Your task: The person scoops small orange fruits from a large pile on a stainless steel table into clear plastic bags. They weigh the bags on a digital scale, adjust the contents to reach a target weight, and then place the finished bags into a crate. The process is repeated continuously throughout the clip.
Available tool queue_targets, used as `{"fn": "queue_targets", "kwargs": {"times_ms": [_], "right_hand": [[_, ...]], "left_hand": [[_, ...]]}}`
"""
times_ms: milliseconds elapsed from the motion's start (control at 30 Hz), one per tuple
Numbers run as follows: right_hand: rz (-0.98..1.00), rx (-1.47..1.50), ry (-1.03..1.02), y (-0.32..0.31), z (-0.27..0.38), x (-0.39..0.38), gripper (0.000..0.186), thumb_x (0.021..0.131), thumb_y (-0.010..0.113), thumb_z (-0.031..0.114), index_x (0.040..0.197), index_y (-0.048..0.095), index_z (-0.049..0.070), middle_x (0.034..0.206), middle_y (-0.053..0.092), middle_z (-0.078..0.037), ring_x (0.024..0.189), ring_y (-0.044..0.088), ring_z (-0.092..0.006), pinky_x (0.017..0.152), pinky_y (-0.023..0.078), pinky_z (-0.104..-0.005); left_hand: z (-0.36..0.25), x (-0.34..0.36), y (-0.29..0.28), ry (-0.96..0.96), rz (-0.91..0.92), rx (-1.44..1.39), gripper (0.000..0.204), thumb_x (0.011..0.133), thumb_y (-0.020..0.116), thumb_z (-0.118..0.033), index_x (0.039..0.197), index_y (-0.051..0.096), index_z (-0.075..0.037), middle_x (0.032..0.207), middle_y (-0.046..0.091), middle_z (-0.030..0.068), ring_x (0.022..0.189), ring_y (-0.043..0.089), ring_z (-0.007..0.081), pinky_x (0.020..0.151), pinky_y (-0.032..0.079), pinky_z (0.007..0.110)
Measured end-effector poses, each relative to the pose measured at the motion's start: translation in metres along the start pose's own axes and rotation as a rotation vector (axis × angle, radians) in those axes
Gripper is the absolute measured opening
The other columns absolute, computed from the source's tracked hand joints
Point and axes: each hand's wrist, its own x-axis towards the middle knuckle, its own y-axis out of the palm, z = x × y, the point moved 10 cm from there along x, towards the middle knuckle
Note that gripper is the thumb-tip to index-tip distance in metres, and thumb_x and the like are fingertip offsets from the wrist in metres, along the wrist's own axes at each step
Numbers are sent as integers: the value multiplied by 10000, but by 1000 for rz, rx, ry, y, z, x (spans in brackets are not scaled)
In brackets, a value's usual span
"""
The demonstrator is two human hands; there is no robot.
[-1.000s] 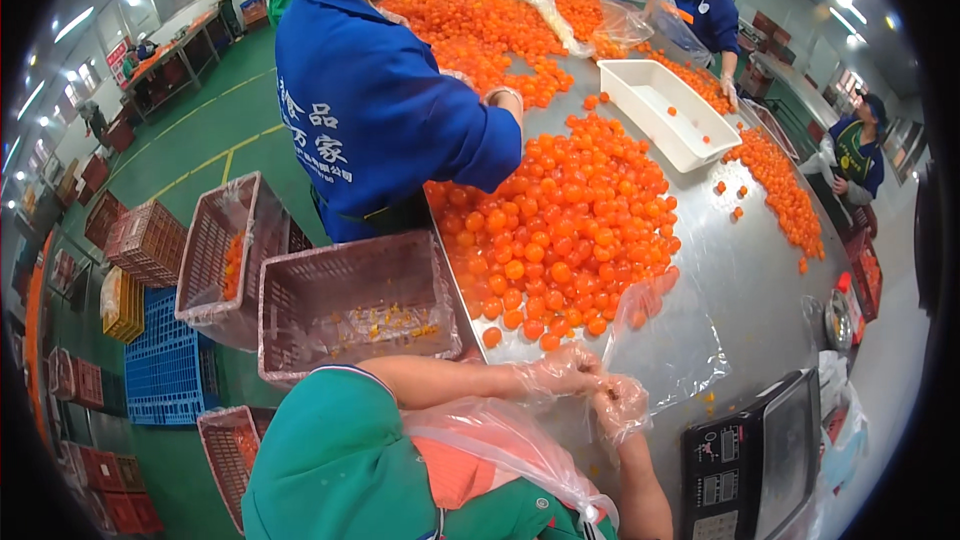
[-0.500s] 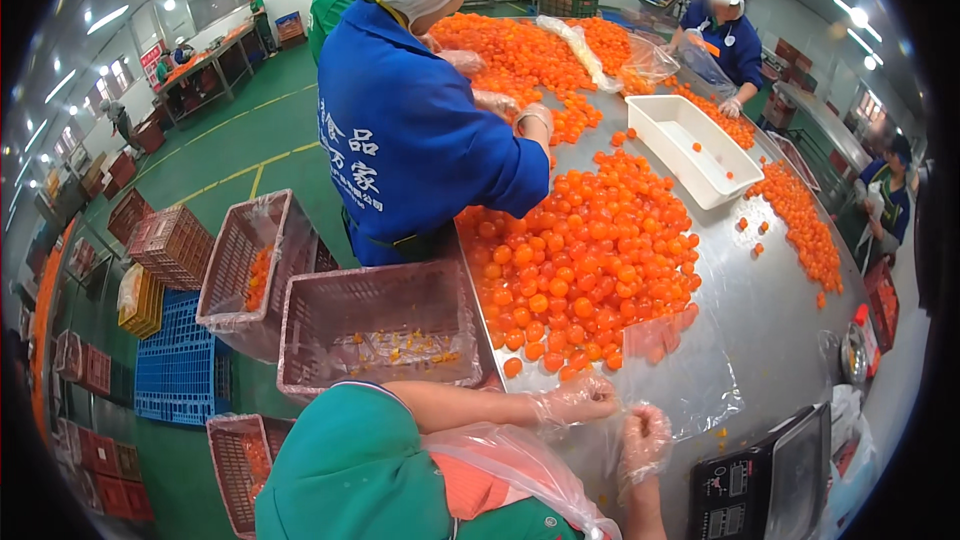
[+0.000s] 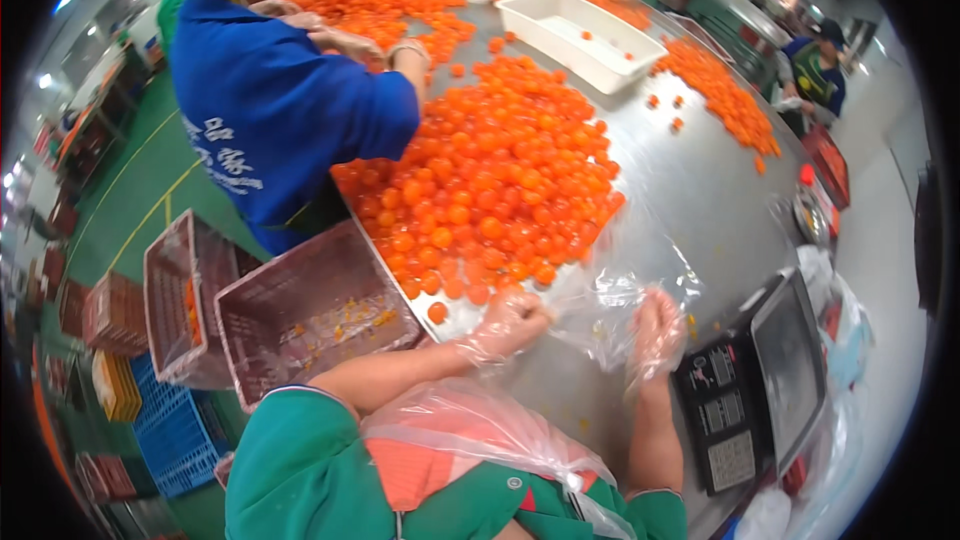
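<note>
My left hand [image 3: 510, 327], in a clear plastic glove, is closed on the left edge of a clear plastic bag [image 3: 600, 310]. My right hand [image 3: 657, 328], gloved the same way, pinches the bag's right side. Crumpled film stretches between the two hands, low over the steel table [image 3: 590, 405]. Just beyond my left hand lies a big heap of glossy orange balls [image 3: 490, 180] that look like egg yolks. The bag's far part reaches the heap's right edge.
A black weighing scale [image 3: 745, 390] stands right of my right hand. Plastic crates [image 3: 320, 310] stand at the table's left edge. A white tray [image 3: 580, 40] holds a few balls. A co-worker in blue [image 3: 280, 110] leans over the far left side.
The view has shifted, so the scene sits further left and higher. My hands have moved apart, and the bag is now spread between them instead of lying flat beyond them.
</note>
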Motion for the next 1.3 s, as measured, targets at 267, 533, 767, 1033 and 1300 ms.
{"fn": "queue_targets", "kwargs": {"times_ms": [267, 533, 767, 1033, 1300], "right_hand": [[-214, -239, -767, -44, 223, -14, 241, 845, 575, -58, 1055, 670, 14, 847, 617, -28, 710, 529, -94, 633, 444, -245], [-221, -1052, -1383, 24, 278, -54, 356, 757, 687, 8, 1094, 686, 122, 837, 632, -36, 705, 573, -211, 680, 491, -320], [-29, -1371, -830, 32, 54, 87, 165, 811, 573, 120, 946, 666, 134, 782, 651, -71, 746, 650, -262, 633, 519, -419], [89, -1575, -640, 31, 58, 70, 429, 949, 482, 331, 1327, 521, 133, 1292, 535, -130, 1202, 496, -284, 992, 407, -439], [224, -747, -634, 119, 13, 50, 485, 873, 642, 328, 1239, 560, 21, 1215, 543, -170, 1149, 497, -368, 976, 404, -471]], "left_hand": [[-102, 34, 0, 128, 114, -375, 169, 811, 643, -100, 656, 607, -44, 708, 638, 42, 688, 598, 86, 574, 451, 256], [-156, 88, 18, 37, 206, -546, 294, 858, 674, -318, 914, 610, -36, 862, 591, 50, 762, 585, 139, 677, 454, 257], [-55, 19, 3, -361, 203, -704, 383, 898, 643, -363, 1121, 529, -73, 1088, 558, 88, 995, 589, 232, 772, 509, 345], [18, -94, -67, -814, -136, -1223, 512, 924, 599, -386, 1249, 343, -83, 1299, 352, 276, 1167, 492, 466, 877, 522, 513], [29, -37, -45, -604, -38, -1465, 813, 920, 522, -540, 1498, 45, -223, 1500, 169, 217, 1339, 295, 492, 1066, 281, 622]]}}
